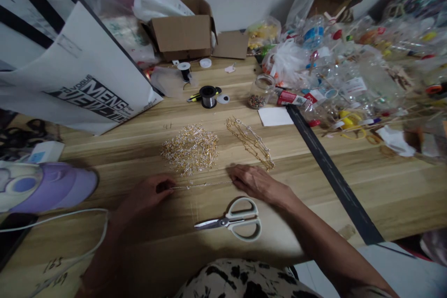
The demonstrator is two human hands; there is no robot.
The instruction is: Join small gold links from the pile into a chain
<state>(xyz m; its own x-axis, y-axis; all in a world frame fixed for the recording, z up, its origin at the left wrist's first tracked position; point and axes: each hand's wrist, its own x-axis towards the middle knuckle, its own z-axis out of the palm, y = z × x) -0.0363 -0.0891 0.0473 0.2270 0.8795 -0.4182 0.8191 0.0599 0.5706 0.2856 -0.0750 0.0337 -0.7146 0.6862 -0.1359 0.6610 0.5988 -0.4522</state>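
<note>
A thin beaded chain (206,184) is stretched sideways just above the wooden table. My left hand (155,191) pinches its left end between thumb and finger. The right end runs under the curled fingers of my right hand (254,180), which is closed on it close to the tabletop. Behind the chain lies a loose pile of gold and clear beaded pieces (192,149). Several finished-looking gold and silver chains (249,142) lie side by side beyond my right hand. Nearer to me, scissors (232,220) with pale handles rest with blades pointing left.
A wire spool (208,97), a black thread spool (184,71) and a jar of beads (261,91) stand farther back. Clear bottles and bags crowd the right side. A white paper bag (87,74), a purple-and-white object (52,186) and a white cable (101,223) occupy the left.
</note>
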